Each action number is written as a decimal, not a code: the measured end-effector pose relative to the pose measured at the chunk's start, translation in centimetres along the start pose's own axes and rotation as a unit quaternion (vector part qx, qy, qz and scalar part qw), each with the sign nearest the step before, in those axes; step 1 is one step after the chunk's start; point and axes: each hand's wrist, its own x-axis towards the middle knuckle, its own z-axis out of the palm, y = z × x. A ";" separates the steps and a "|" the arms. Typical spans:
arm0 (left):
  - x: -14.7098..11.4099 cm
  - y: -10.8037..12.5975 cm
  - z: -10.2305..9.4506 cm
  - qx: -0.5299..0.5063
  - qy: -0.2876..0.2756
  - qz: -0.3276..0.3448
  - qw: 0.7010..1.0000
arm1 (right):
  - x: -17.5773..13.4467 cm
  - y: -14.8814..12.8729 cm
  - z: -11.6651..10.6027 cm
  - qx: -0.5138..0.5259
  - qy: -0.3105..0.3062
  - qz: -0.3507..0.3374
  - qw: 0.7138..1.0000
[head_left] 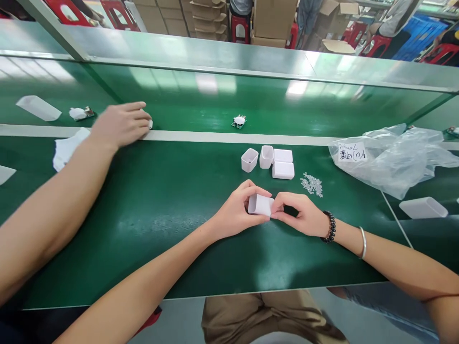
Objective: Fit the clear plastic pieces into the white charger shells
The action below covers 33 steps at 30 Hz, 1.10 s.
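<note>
My left hand [236,210] is wrapped round a white plastic housing [260,204], a short hollow tube with rounded corners lying on its side, its open end towards the left. At the housing's right end, my right hand [301,212] is closed in a pinch, thumb and forefinger together; whatever sits between the fingertips is hidden. Just beyond my hands stand two open white housings [250,160], and beside them lie two more white housings [283,170]. A small pile of clear plastic bits [311,184] lies to the right of these, close to my right hand.
A co-worker's hand [124,124] reaches in from the left over the white strip [215,138]. On the green belt beyond is a small circuit board [239,121] with a white part. At right are a clear plastic bag [390,155] and another white housing [423,208].
</note>
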 end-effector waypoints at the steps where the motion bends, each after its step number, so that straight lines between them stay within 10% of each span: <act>1: 0.0 0.0 0.0 0.008 -0.002 0.002 1.000 | 0.0 0.0 -0.1 0.000 -0.011 -0.001 1.000; 33: -0.3 0.6 0.4 0.088 -0.020 0.043 0.995 | -0.1 -0.6 -0.6 -0.003 -0.085 0.016 0.996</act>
